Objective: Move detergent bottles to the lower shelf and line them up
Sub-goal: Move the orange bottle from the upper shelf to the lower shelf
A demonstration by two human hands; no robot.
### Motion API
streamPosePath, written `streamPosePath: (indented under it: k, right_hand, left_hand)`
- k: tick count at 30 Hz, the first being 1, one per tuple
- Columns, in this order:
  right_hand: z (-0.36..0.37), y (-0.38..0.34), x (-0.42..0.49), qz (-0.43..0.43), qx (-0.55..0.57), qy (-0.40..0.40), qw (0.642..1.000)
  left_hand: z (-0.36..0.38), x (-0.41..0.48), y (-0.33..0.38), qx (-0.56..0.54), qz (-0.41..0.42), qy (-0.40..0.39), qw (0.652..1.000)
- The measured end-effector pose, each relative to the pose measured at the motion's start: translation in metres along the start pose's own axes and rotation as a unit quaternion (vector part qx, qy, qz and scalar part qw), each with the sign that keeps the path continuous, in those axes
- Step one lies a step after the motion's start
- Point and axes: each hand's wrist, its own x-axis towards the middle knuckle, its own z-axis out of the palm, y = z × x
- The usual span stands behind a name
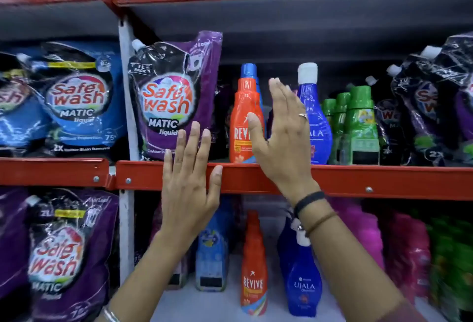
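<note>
On the upper shelf [384, 180] an orange Revive bottle [243, 122] with a blue cap stands next to a blue Ujala bottle [316, 122] with a white cap. My right hand [281, 132] is raised between them, fingers spread, thumb against the orange bottle, holding nothing. My left hand [189, 178] is open with flat fingers over the red shelf edge, just left of the orange bottle. Below, on the lower shelf [204, 301], stand another orange Revive bottle [253, 270], a blue Ujala bottle [303, 285] and a light blue bottle [212, 252].
Purple Safewash pouches [174, 96] and blue Safewash pouches [76, 101] fill the upper shelf's left side. Green bottles [358, 127] and dark pouches [435, 106] stand to the right. Pink bottles [363, 232] and green packs [453, 265] sit on the lower shelf's right.
</note>
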Motion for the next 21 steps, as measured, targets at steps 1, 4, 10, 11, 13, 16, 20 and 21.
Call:
streamPosePath:
  k: [1,4,10,11,13,16,20,21]
  right_hand:
    - [0.006,-0.003,0.003,-0.002,-0.008,-0.005,1.000]
    - [0.018,-0.017,0.009,0.032,-0.076,-0.042,0.996]
    - [0.025,-0.023,0.004,0.120,-0.134,-0.082,0.980]
    - [0.024,-0.024,0.003,0.124,-0.135,-0.081,0.980]
    - [0.023,-0.026,0.002,0.126,-0.126,-0.070,0.981]
    - [0.019,-0.029,-0.002,0.115,-0.094,-0.034,0.988]
    - [0.010,-0.036,-0.014,0.093,-0.030,0.041,0.994]
    - [0.007,-0.037,-0.016,0.090,-0.020,0.058,0.994]
  left_hand:
    - [-0.001,0.000,-0.005,0.008,-0.004,-0.001,1.000]
    - [0.004,-0.002,-0.021,0.057,-0.001,-0.004,0.998]
    - [0.015,-0.003,-0.033,0.111,0.022,0.012,0.994]
    - [0.015,-0.003,-0.033,0.112,0.025,0.014,0.993]
    - [0.016,-0.003,-0.033,0.116,0.030,0.019,0.993]
    - [0.016,-0.003,-0.034,0.117,0.031,0.020,0.992]
    - [0.015,-0.003,-0.033,0.110,0.035,0.019,0.993]
    - [0.015,-0.004,-0.033,0.107,0.036,0.020,0.993]
